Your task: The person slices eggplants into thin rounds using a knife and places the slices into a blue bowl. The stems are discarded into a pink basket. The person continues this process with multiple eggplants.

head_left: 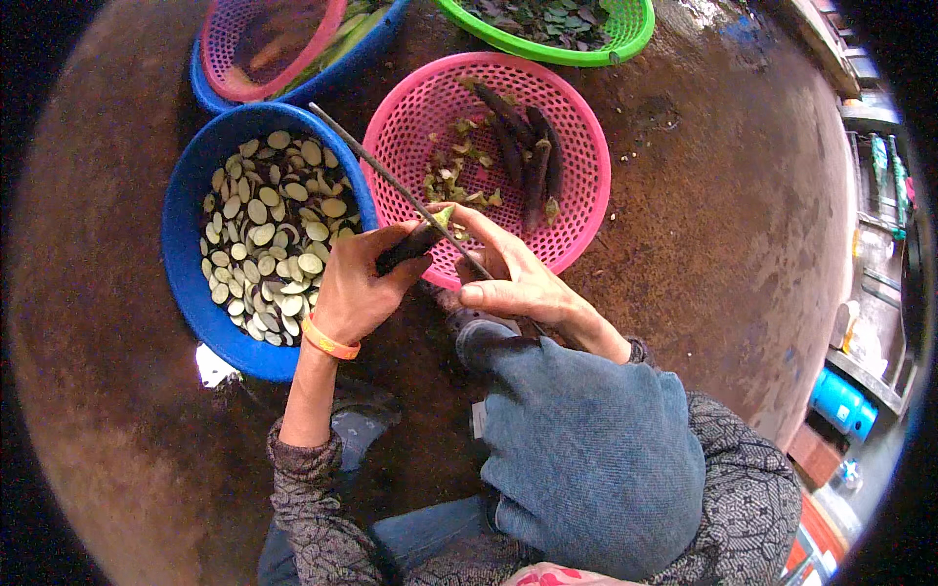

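My left hand (360, 278) is closed around a dark purple eggplant (403, 251), whose green stem end points up and right. A long thin knife (376, 166) crosses at that stem end, its tip reaching up and left above the blue basin. My right hand (532, 285) holds the knife near its lower end, thumb and fingers about it; the handle is mostly hidden. Behind the hands, a pink basket (592, 137) contains several whole eggplants (535, 176) and loose green trimmings (451, 181). Pale eggplant slices (262, 234) float in the blue basin (186, 293) on the left.
At the far left, a smaller pink basket (217, 68) rests in another blue basin (200, 86). A green basket (640, 34) of dark leaves stands farther back. Blue cloth (596, 449) bulges before my right forearm. Shelving (865, 361) and a blue cylinder (842, 403) line the right.
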Tool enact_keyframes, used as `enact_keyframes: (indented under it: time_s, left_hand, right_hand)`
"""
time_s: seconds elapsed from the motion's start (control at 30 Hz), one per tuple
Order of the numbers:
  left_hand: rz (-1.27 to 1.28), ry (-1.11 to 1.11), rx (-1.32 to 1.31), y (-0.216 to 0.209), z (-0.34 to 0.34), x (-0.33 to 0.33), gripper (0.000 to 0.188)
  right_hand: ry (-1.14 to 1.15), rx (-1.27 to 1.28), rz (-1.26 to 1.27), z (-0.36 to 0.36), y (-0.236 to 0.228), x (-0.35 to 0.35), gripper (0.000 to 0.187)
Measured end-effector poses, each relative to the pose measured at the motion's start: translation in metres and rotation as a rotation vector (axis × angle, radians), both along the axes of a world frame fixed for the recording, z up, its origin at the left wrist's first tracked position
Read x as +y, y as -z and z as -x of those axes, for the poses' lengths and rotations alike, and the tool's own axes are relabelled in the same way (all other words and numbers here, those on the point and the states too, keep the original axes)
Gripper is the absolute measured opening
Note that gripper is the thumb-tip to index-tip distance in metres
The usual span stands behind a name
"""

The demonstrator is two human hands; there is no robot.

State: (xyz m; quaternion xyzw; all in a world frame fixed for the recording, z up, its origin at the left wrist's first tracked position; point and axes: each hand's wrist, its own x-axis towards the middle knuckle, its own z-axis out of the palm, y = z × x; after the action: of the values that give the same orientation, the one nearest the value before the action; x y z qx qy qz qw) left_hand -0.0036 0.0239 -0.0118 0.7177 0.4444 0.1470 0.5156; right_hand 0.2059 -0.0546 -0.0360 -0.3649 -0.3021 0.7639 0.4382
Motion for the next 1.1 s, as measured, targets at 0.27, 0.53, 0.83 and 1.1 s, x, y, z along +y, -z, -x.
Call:
enact_keyframes:
  time_s: [0.27,0.53,0.83,1.1]
  left_hand:
    - [-0.59,0.217,0.27,-0.005,-0.011,-0.009,0.032]
    - [-0.72,0.242,0.209,-0.004,-0.019,-0.022,0.037]
    - [0.346,-0.201,-0.348,0.009,-0.01,-0.031,0.026]
    - [0.703,-0.401,-0.756,0.01,0.003,-0.029,0.04]
  right_hand:
    - [-0.076,0.042,0.1,-0.013,-0.001,0.003,0.075]
    - [0.02,0.066,0.102,-0.014,0.011,0.004,0.061]
    - [0.036,0.139,0.117,-0.018,0.017,0.002,0.08]
    - [0.195,0.049,-0.009,-0.034,0.011,0.008,0.109]
